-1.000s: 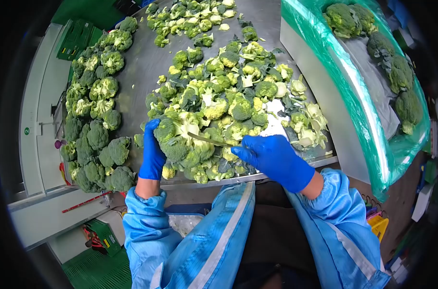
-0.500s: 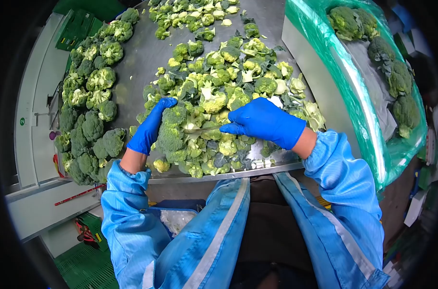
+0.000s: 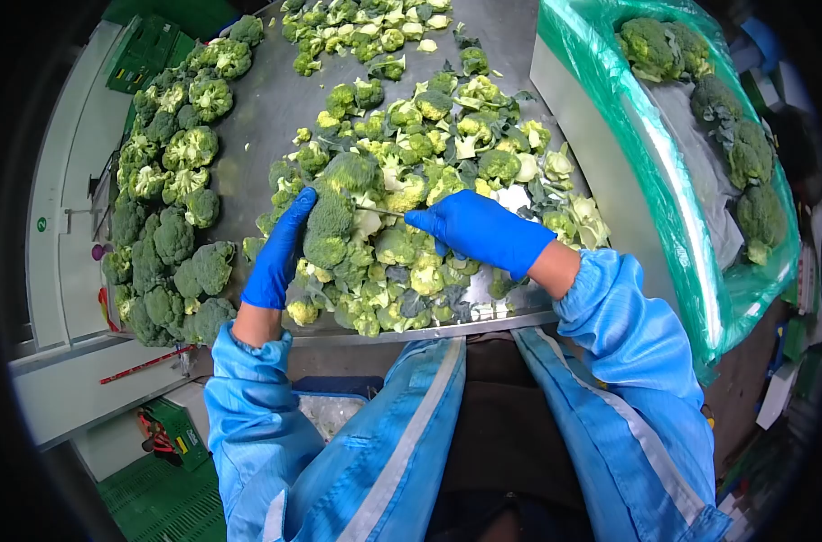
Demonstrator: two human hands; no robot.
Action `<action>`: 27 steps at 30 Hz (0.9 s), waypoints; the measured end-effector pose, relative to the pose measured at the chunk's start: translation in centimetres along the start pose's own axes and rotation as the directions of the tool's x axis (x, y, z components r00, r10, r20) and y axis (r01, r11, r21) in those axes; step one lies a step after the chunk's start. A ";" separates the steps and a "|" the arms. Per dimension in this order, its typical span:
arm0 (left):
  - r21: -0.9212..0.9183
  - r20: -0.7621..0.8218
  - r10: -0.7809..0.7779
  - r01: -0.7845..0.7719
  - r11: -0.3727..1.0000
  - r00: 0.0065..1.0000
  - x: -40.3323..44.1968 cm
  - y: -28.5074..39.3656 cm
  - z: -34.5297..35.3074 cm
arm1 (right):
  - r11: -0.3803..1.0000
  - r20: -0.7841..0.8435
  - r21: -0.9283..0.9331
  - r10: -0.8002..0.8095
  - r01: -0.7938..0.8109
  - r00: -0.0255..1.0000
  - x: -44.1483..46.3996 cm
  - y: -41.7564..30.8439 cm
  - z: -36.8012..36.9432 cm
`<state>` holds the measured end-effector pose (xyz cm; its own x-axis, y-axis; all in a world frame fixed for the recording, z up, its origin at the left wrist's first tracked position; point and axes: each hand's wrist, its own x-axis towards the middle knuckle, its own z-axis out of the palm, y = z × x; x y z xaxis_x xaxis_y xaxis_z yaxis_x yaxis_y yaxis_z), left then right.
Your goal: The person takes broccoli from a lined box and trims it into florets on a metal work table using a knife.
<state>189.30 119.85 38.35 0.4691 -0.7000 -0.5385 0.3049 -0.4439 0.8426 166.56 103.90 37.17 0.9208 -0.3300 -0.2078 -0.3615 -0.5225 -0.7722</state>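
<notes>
Broccoli head (image 3: pixel 330 226) is in the left hand (image 3: pixel 283 248), right over the near part of a big messy pile of cut pieces (image 3: pixel 429 271) on the metal tabletop (image 3: pixel 257 117). The left fingers are cupped around its outer side, but most of them are hidden behind the green, so no clue exactly how they wrap. There's another clump (image 3: pixel 352 172) just beyond it, and honestly can't tell if that's the same head or a separate one.

Right hand (image 3: pixel 492 233) has its fingers curled tight around a knife (image 3: pixel 380 211). Handle's basically swallowed by the blue glove, and the thin blade points across at the pale stem side. Whether it's in the stem or only touching, can't say.

Biggest worry IMO: that blade aims toward the left hand. If the stem gives suddenly or the edge skids, the tip could reach those fingers, and a thin glove probably won't stop much. Bumpy florets also look like an iffy handhold; push too hard and they could crumble or roll, sending the cut crooked. And with the pile so close to the near edge, a loose chunk could tumble off. Whole heads (image 3: pixel 173 237) on the left and the green-lined box (image 3: pixel 610 90) on the right sit well apart from the knife, so probably no drama there.
</notes>
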 end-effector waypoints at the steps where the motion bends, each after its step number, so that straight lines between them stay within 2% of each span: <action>1: 0.002 -0.001 -0.004 0.004 1.000 1.000 -0.4 -0.2 -0.4 | 0.956 0.179 0.225 0.150 -0.189 0.972 0.0 -0.4 -0.1; 2: -0.024 0.069 -0.101 0.103 0.994 0.993 -0.8 -0.3 -1.2 | 0.922 0.289 0.295 0.164 -0.251 0.943 0.3 -0.1 -0.3; 3: -0.043 0.141 -0.191 0.199 0.979 0.971 -0.9 -0.3 -1.8 | 0.924 0.290 0.293 0.160 -0.247 0.943 0.6 0.3 -0.6; 5: -0.107 0.173 -0.198 0.219 0.970 0.965 -0.9 -1.7 -2.4 | 0.732 0.589 0.493 0.118 -0.470 0.800 0.5 1.1 -0.5; 7: -0.282 0.167 -0.154 0.196 0.939 0.974 -1.2 -2.8 -2.6 | 0.666 0.550 0.619 0.012 -0.417 0.835 0.2 2.0 1.0; 8: -0.368 0.219 -0.127 0.202 0.908 0.967 -1.0 -3.4 -3.5 | 0.433 0.540 0.748 0.042 -0.502 0.841 0.0 2.2 2.0; 9: -0.376 0.210 -0.117 0.191 0.907 0.971 -1.3 -3.7 -3.7 | 0.170 0.538 0.823 0.075 -0.542 0.840 -0.1 2.2 2.8; 10: -0.453 0.228 -0.108 0.204 0.868 0.968 -1.7 -4.0 -3.6 | 0.045 0.465 0.872 0.240 -0.488 0.852 0.0 2.3 3.5; 11: -0.525 0.247 -0.096 0.216 0.824 0.964 -2.1 -4.2 -3.5 | 0.365 0.222 0.864 0.343 -0.347 0.913 -0.6 2.0 4.3; 12: -0.516 0.205 -0.077 0.175 0.838 0.976 -2.3 -4.5 -3.1 | 0.517 0.082 0.818 0.327 -0.251 0.941 -1.1 0.9 4.6; 13: -0.477 0.171 -0.136 0.202 0.855 0.976 -2.5 -4.8 -2.7 | 0.651 -0.051 0.743 0.291 -0.159 0.955 -1.2 -0.4 4.7; 14: -0.402 0.166 -0.112 0.171 0.899 0.980 -2.9 -4.7 -2.0 | 0.897 -0.317 0.441 0.131 0.024 0.939 -0.5 -1.5 5.1; 15: -0.323 0.167 -0.084 0.135 0.937 0.982 -3.2 -4.1 -1.2 | 0.905 -0.414 0.360 -0.061 0.225 0.908 -0.3 -3.6 4.2; 16: -0.317 0.146 -0.087 0.130 0.939 0.985 -3.6 -3.5 -0.8 | 0.940 -0.411 0.213 -0.163 0.268 0.897 0.4 -5.2 3.5; 18: -0.275 0.143 -0.083 0.120 0.954 0.986 -3.6 -3.3 -0.6 | 0.949 -0.393 0.066 -0.260 0.309 0.882 2.4 -6.4 3.0; 19: -0.233 0.141 -0.075 0.106 0.967 0.987 -3.6 -3.1 -0.7 | 0.937 -0.239 0.136 -0.283 0.321 0.929 3.6 -6.5 2.6; 20: -0.267 0.178 -0.072 0.119 0.956 0.981 -3.2 -3.8 -1.7 | 0.926 -0.077 0.206 -0.308 0.317 0.948 4.2 -6.6 2.6; 21: -0.272 0.178 -0.070 0.117 0.955 0.982 -3.1 -4.5 -2.1 | 0.927 -0.072 0.202 -0.309 0.317 0.948 4.6 -5.8 3.5; 22: -0.316 0.187 -0.053 0.111 0.942 0.981 -3.2 -5.3 -2.4 | 0.879 -0.160 0.373 -0.253 0.296 0.954 5.2 -4.6 4.7; 23: -0.364 0.192 -0.035 0.104 0.925 0.981 -3.3 -5.9 -2.8 | 0.799 -0.229 0.532 -0.184 0.281 0.956 5.8 -3.4 5.9; 24: -0.443 0.190 -0.044 0.125 0.888 0.981 -3.3 -6.2 -2.7 | 0.533 -0.268 0.799 -0.099 0.278 0.958 5.5 -4.1 6.9; 25: -0.501 0.174 -0.030 0.115 0.858 0.984 -3.1 -7.3 -2.7 | 0.444 -0.229 0.877 0.046 0.185 0.972 5.1 -4.4 7.2; 27: -0.620 0.169 -0.078 0.168 0.766 0.983 -2.9 -8.1 -2.8 | 0.291 -0.156 0.953 0.218 0.089 0.963 4.9 -3.8 8.7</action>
<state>187.79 127.11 33.04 0.2971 -0.7476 -0.5940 0.8264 -0.1103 0.5522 173.78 111.12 33.89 0.7853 -0.5548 -0.2747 0.1158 0.5676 -0.8151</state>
